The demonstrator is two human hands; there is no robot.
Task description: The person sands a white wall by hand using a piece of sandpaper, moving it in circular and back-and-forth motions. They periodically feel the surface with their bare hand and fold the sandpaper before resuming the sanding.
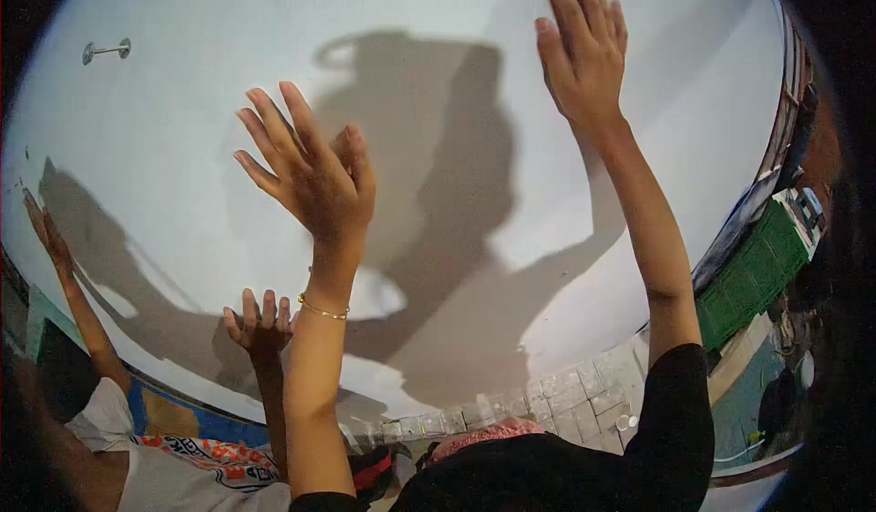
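My left hand point(313, 170) is raised in front of a white wall point(584, 302), fingers spread and nothing in it. A thin gold-coloured bracelet point(324, 310) circles that wrist. Higher up and to the right, my right hand point(587, 65) is also open and empty, its fingers stretched upward over the wall's surface. Between the two hands a large dark shadow point(429, 147) of a head and arms falls on the wall.
At the left stands another person in a white printed shirt point(201, 466), with one hand point(55, 238) at the wall and the other hand point(260, 320) raised, fingers apart. A small metal bar point(108, 51) is fixed at upper left. A green slatted object point(753, 270) lies at right.
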